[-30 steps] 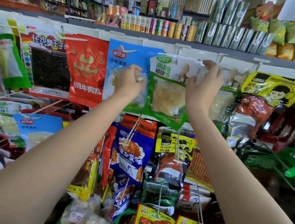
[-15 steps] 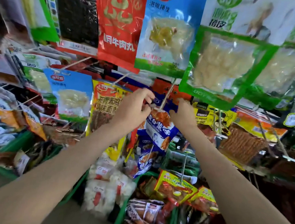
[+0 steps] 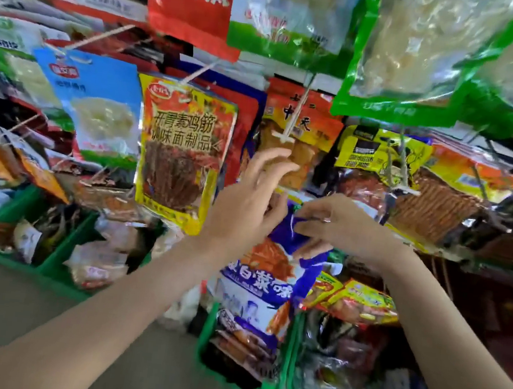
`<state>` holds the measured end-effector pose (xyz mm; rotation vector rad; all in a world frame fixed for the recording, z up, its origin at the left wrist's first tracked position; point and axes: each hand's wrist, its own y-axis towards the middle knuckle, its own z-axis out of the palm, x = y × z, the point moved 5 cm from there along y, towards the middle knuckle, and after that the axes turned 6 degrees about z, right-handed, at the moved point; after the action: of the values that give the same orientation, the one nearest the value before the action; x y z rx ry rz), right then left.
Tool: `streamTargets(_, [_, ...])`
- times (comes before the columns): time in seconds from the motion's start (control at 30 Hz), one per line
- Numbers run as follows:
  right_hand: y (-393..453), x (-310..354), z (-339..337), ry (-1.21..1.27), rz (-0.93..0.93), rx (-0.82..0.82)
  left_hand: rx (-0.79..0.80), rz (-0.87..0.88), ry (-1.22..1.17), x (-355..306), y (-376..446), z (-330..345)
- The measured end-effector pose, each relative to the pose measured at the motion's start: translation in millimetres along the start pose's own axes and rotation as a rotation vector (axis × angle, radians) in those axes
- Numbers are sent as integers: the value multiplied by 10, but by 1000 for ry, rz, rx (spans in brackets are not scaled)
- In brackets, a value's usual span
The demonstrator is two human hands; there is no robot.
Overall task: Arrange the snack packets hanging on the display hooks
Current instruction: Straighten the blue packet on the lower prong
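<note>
At the far left, a light blue packet with pale contents is seen hanging from a display hook, and green bins of loose wrapped snacks are set below it on the lower level of the rack. Just to its right a yellow-bordered packet printed with brown strips is hung from a white hook; its lower right corner is hidden behind the left hand.

The left hand is raised with its fingers released and spread, and nothing is gripped by them; the fingertips are held just below the white end piece of a hook that slants down in front of an orange and red packet.

Between the two hands a blue and white packet is found, off the hook and below it. Its top edge is pinched by the fingers of the right hand, which are curled over the crumpled foil, while the rest of the packet is left dangling over a green bin.

Further right, yellow and black packets and brown ribbed packets are hung on more hooks. Across the top, larger red, blue-green and clear green-edged bags are suspended. A grey floor is visible at lower left.
</note>
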<state>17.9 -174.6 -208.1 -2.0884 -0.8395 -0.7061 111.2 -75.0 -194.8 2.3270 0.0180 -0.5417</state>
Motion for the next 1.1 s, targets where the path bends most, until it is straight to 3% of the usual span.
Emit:
streamTargets(0.13, [290,-657,639,-84,133,175,74,-25,-38,157,-530,330])
streamTargets(0.23, [684,-1201,1130,-88,230,212,299,-275,-54,603,-1162,763])
streamTargets(0.33, [1078,-1544,1459,-111,312,182,494,-485,-50,1022,-1616,1149])
streamTargets(0.4, [1335,-1655,1530,-108,307,64,558,-556,-102,1188,-1739,1389])
streamTargets(0.57, [1770,-1707,1448,-146,151,-336,524,-745,-291,1602,-1774,1850])
streamTargets(0.7, [1966,-1745,1381,-185,78,-459,463,-776,-340,1836,-1667,2078])
streamTargets(0.97, [2008,-1839,1294,-224,87,-473,376,-962,-623,2061,-1515,2300])
streamTargets(1.03, [2030,-1821,1311,-200,58,-396,356,-975,-614,2105,-1479,2280])
streamTargets(1.1, [2021,-1798,1365,-260,43,-273,441,-968,-592,2119,-1536,2221])
